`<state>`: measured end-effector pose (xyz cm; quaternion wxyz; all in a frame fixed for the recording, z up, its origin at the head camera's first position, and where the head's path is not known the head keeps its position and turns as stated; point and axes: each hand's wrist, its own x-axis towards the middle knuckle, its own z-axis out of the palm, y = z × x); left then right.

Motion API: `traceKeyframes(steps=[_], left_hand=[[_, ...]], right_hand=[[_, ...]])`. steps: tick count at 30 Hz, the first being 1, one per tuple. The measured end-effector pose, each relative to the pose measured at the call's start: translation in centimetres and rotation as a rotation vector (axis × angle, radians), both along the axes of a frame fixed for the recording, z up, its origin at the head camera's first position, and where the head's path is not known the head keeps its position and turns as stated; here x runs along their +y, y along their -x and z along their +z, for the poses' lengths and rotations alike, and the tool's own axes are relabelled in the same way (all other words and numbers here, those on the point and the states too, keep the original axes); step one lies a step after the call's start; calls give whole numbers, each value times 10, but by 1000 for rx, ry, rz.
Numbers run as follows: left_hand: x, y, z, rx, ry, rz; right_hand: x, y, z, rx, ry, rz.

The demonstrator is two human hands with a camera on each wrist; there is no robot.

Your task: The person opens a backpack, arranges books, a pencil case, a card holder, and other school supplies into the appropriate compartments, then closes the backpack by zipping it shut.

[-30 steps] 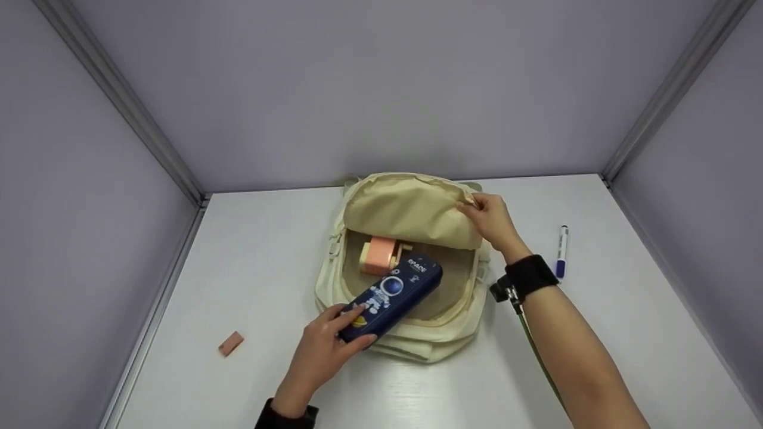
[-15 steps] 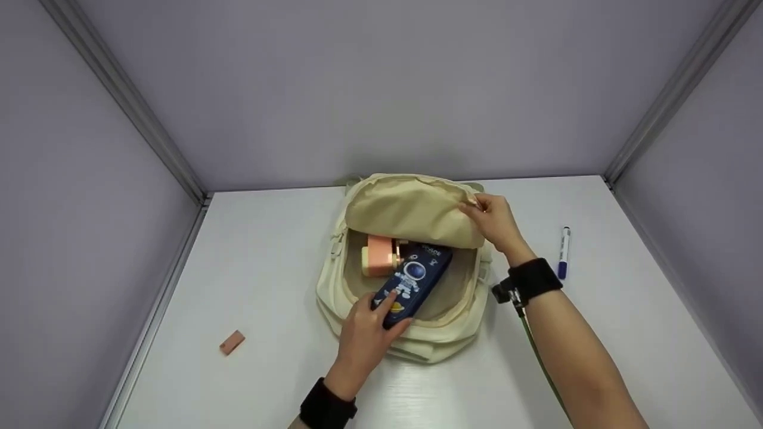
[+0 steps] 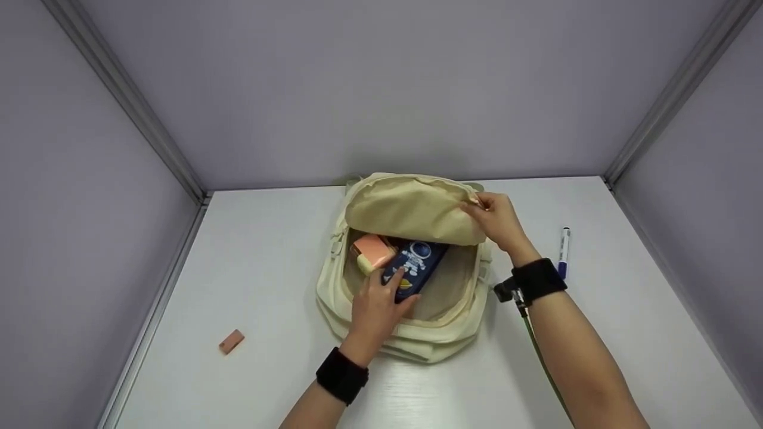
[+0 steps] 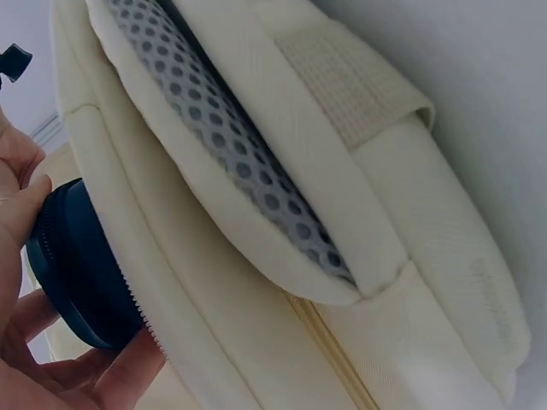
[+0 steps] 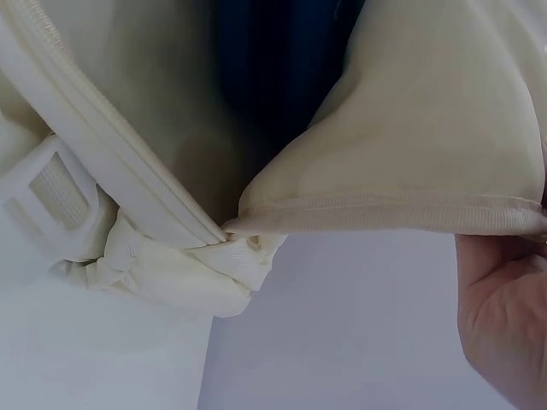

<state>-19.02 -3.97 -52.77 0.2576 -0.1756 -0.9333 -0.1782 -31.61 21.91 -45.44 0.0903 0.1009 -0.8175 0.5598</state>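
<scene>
A cream backpack (image 3: 334, 298) lies on the white table with its front panel unzipped. At the panel's upper right edge, my right hand (image 3: 498, 220) pinches the raised flap (image 3: 405, 208); the right wrist view shows the thumb (image 5: 504, 316) against the flap's hem. My left hand (image 3: 378, 304) grips the lower end of a dark blue pencil case (image 3: 417, 268) printed with an astronaut. The case slants into the bag's opening, its far end hidden under the flap. Left of it inside the bag sits an orange and pale yellow boxy object (image 3: 372, 250), tilted against the case.
A small pinkish-orange block (image 3: 231, 342) lies on the table (image 3: 262, 250) to the left. Right of the bag is a white marker (image 3: 564, 253) with a blue end, close by the right wrist strap (image 3: 536, 280). Grey panels (image 3: 387, 89) enclose the table at the back and sides.
My left hand has carried the pencil case up and right, deeper into the backpack. The orange object beside it has tilted. My right hand keeps holding the flap in nearly the same place.
</scene>
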Motion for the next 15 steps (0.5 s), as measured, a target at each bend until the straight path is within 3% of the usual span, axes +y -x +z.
traceKeyframes(steps=[15], left_hand=[[30, 30, 0, -23, 150, 59]], right_hand=[[4, -1, 4, 13, 7, 33]])
